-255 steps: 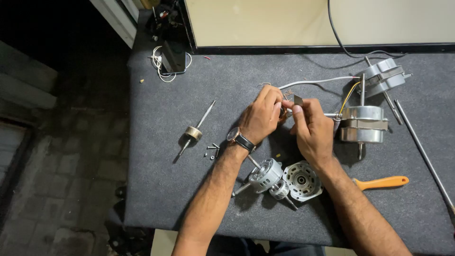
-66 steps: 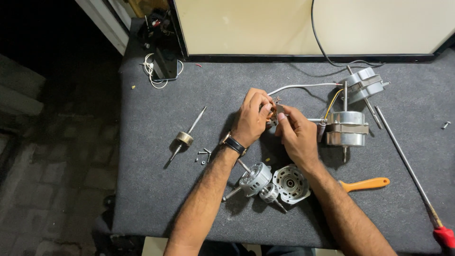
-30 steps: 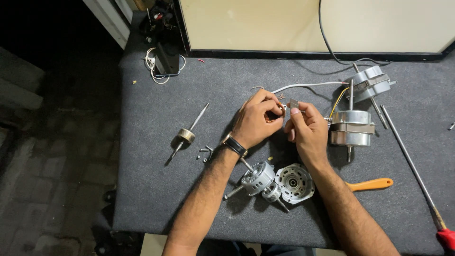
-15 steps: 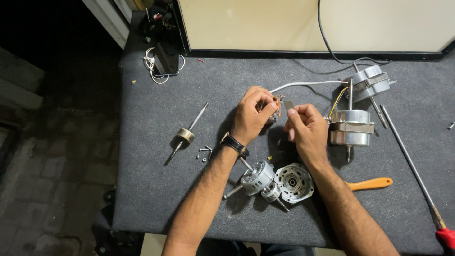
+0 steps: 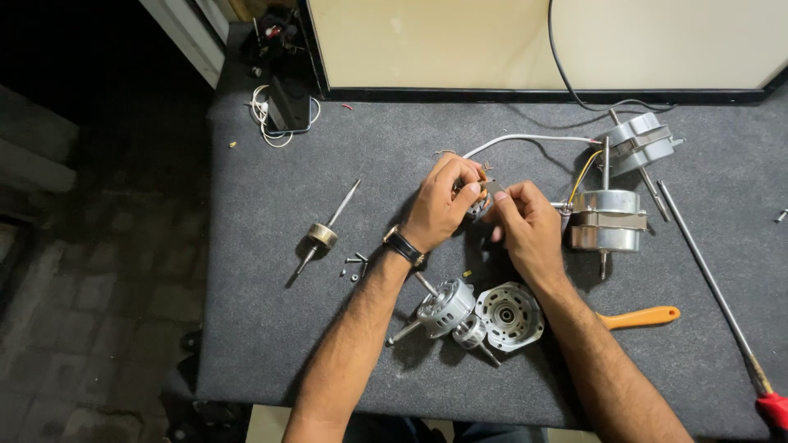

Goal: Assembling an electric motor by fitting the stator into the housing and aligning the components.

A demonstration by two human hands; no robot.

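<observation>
A small metal part (image 5: 478,199) sits just above the centre of the frame, pinched between both hands over the grey mat (image 5: 271,328); it is too hidden by fingers to name more closely. The left hand (image 5: 443,205) curls closed around it from the left, and the right hand (image 5: 525,223) nips at it with thumb and forefinger from the right. A white cable (image 5: 525,138) runs from there toward the upper right, to an assembled silver motor (image 5: 607,220) and a second housing (image 5: 644,141) beyond it. Below the hands lie an opened motor body (image 5: 447,305) and its end cover (image 5: 509,315), so the strip-down looks well under way, with the fiddly piece in hand unfinished. At left rest a rotor shaft (image 5: 322,235) and loose screws (image 5: 355,264); an orange handle (image 5: 640,316) lies lower right.
</observation>
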